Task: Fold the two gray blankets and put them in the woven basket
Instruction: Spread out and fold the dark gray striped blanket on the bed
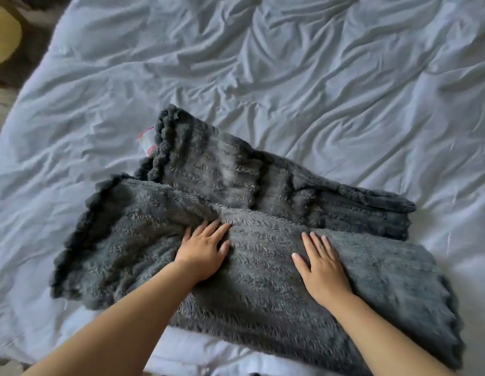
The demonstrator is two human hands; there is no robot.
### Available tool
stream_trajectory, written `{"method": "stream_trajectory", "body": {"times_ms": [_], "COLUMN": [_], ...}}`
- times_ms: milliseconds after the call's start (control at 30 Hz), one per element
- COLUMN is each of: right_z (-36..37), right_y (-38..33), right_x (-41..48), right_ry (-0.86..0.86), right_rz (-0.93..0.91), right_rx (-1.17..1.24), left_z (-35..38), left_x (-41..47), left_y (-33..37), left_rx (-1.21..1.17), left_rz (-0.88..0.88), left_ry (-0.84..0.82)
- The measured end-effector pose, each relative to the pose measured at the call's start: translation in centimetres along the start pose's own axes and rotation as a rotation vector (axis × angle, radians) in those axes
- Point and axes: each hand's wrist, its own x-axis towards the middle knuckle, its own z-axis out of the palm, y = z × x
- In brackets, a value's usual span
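While both palms rest flat upon it, the gray blanket lies directly under the hands on the bed sheet (head view). Its long axis runs crosswise, outward past the left hand and past the right hand. A ribbed layer lies just beyond the fingertips, nearer the left hand; whether this is a second blanket cannot be told. Both hands are released, fingers straight, pressing the pile and grasping nothing. The woven basket is out of view.
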Motion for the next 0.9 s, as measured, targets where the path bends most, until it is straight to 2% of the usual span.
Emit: {"method": "stream_trajectory", "body": {"times_ms": [67,167,233,300,333,467,600,667,733,833,867,900], "right_z": [-0.2,-3.0,-5.6,-8.2,-9.2,-11.6,-12.4,-12.5,-13.4,-14.8,-15.0,-14.9], "right_y": [0.5,0.3,1.0,2.3,2.9,5.9,7.7,8.5,9.4,10.8,11.0,11.2], "right_x": [0.6,2.8,5.0,7.8,9.4,14.5,16.7,17.0,17.1,16.7,16.4,16.0], "right_ry": [-0.06,0.03,0.15,0.274,0.302,0.18,-0.137,-0.255,-0.201,-0.003,0.019,0.009], "right_rz": [0.03,0.093,0.096,0.064,0.045,0.049,0.133,0.169,0.194,0.202,0.189,0.182], "right_rx": [0.088,0.252,0.227,0.122,0.071,0.002,0.075,0.059,0.029,0.059,0.059,0.068], "left_z": [-1.8,-5.9,-8.4,-10.8,-11.9,-14.6,-16.5,-17.6,-18.9,-20.5,-20.6,-20.6], "left_x": [1.4,4.3,6.8,9.9,11.5,17.8,20.1,20.0,19.8,19.5,19.5,19.2], "left_y": [1.3,3.3,4.2,5.0,5.3,3.9,0.9,-0.8,-2.6,-4.7,-5.3,-5.8], "left_rx": [0.006,-0.16,-0.167,-0.012,0.079,0.328,0.28,0.266,0.427,0.643,0.664,0.651], "left_rz": [-0.078,-0.148,-0.047,0.091,0.13,0.113,0.126,0.16,0.149,0.023,0.056,0.103], "left_ry": [-0.036,0.083,0.218,0.335,0.337,0.146,-0.028,-0.187,-0.233,0.028,0.047,-0.002]}}
